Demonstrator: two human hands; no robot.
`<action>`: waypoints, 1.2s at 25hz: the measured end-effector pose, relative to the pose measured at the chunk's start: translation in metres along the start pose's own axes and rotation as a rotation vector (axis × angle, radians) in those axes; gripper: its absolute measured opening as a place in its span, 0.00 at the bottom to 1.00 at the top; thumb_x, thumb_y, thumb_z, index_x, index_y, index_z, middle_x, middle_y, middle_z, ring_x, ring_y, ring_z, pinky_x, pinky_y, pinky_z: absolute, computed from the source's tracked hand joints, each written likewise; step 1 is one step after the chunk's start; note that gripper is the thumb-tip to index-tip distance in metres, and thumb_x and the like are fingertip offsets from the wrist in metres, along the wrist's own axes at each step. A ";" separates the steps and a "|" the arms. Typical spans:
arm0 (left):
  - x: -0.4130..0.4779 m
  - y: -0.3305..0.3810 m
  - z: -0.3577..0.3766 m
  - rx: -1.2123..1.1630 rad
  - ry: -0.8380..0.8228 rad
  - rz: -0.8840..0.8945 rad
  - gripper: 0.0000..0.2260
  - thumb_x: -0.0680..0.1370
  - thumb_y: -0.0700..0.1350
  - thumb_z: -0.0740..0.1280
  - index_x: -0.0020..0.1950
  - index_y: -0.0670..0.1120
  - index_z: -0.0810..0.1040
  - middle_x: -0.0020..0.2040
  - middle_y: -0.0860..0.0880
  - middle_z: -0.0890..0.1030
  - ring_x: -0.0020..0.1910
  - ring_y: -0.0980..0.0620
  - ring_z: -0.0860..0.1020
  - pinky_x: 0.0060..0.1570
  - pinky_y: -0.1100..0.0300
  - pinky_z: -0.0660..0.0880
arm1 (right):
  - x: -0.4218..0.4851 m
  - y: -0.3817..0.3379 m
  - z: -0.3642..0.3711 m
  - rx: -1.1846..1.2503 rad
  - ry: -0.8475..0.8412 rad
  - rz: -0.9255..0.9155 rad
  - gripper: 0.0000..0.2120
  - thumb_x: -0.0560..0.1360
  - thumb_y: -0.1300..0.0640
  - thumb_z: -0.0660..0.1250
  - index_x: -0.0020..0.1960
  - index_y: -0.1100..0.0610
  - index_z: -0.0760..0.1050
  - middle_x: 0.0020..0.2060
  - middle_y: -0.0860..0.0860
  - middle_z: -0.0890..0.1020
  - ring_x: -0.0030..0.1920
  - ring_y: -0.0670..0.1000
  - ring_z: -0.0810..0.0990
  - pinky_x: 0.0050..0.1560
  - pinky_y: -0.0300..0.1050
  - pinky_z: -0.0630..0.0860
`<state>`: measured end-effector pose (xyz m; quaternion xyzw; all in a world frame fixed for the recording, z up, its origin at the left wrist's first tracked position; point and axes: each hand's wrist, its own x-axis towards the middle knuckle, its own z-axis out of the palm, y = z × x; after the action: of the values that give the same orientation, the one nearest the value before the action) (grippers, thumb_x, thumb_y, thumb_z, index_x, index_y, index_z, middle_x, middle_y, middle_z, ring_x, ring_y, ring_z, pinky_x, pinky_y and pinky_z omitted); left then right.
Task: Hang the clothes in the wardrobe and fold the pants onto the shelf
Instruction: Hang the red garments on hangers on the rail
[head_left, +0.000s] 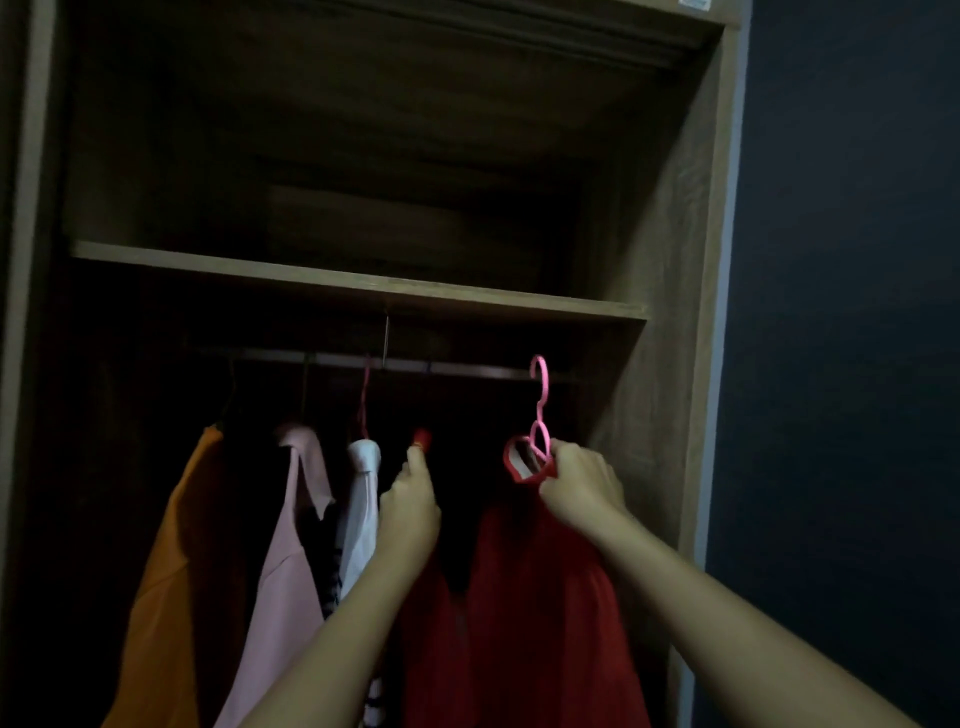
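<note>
Inside the wardrobe (670, 208), the right hand (582, 480) was clenched round the neck of a pink hanger (540, 415), whose hook stood at the height of the rail (467, 368) near its right end; whether it sat on the rail could not be told. The red garment (519, 597) hung from that hanger, and the left hand (410, 499) pinched its left shoulder. Toward the rail's left end hung a white garment (363, 499), a pink garment (291, 561) and an orange garment (171, 571), below the shelf (363, 283).

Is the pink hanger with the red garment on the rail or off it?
Cannot tell. The hook of the pink hanger overlaps the rail; whether it sits over it is unclear. The right hand grips the hanger.
</note>
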<state>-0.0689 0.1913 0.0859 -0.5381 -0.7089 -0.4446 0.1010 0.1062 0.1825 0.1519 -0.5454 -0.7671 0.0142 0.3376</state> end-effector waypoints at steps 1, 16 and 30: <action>0.000 0.005 0.001 -0.027 -0.040 0.013 0.29 0.75 0.34 0.58 0.75 0.43 0.53 0.51 0.37 0.80 0.50 0.38 0.79 0.48 0.52 0.72 | 0.015 -0.003 0.006 -0.053 0.003 -0.011 0.13 0.75 0.56 0.60 0.58 0.58 0.73 0.56 0.59 0.79 0.58 0.62 0.76 0.51 0.49 0.73; 0.003 0.030 0.018 -0.022 -0.085 0.096 0.33 0.77 0.45 0.60 0.77 0.43 0.48 0.42 0.48 0.77 0.47 0.47 0.79 0.48 0.58 0.72 | 0.151 0.010 0.082 -0.429 -0.235 -0.159 0.16 0.78 0.64 0.55 0.63 0.61 0.72 0.61 0.60 0.75 0.62 0.59 0.75 0.58 0.52 0.74; -0.105 -0.043 -0.033 -0.326 0.270 -0.061 0.18 0.79 0.42 0.62 0.68 0.42 0.71 0.53 0.57 0.79 0.48 0.70 0.74 0.45 0.83 0.64 | 0.027 -0.016 0.107 0.442 0.404 -0.585 0.14 0.73 0.64 0.60 0.57 0.60 0.76 0.52 0.56 0.79 0.54 0.54 0.75 0.58 0.41 0.66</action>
<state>-0.0746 0.0955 0.0171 -0.4613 -0.6235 -0.6243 0.0929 0.0312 0.2359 0.0885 -0.2109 -0.7865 -0.0253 0.5799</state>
